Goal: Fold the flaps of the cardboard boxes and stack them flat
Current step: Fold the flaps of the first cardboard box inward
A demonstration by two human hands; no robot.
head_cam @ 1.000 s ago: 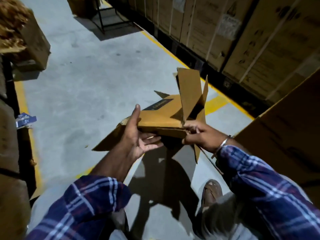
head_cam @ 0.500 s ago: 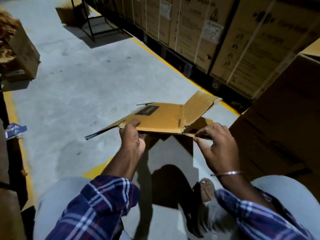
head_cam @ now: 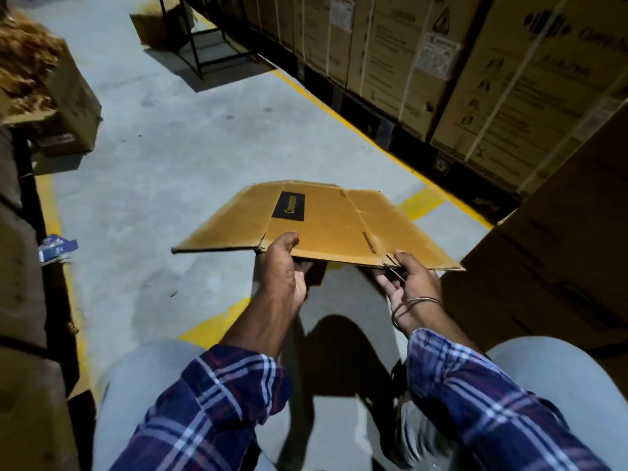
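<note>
While it is held level above the grey concrete floor, the flattened tan corrugated cardboard box shows creased panels, raw fluted edges and flaps spread out to either side of the grip. The left hand pinches its near edge with the thumb on top and fingers curled beneath; the right hand grasps the near edge further right, thumb above and fingers below. A black rectangular label lies on the panel just beyond the left thumb, its gold lettering too blurred to read. Blue plaid sleeves cover both forearms, and a thin metal bangle circles the right wrist. Beyond the box, yellow painted lines run along a row of tall strapped brown cartons bearing white stickers and handling symbols, the print probably a brand name but illegible. A large plain brown carton stands close beside the right hand.
</note>
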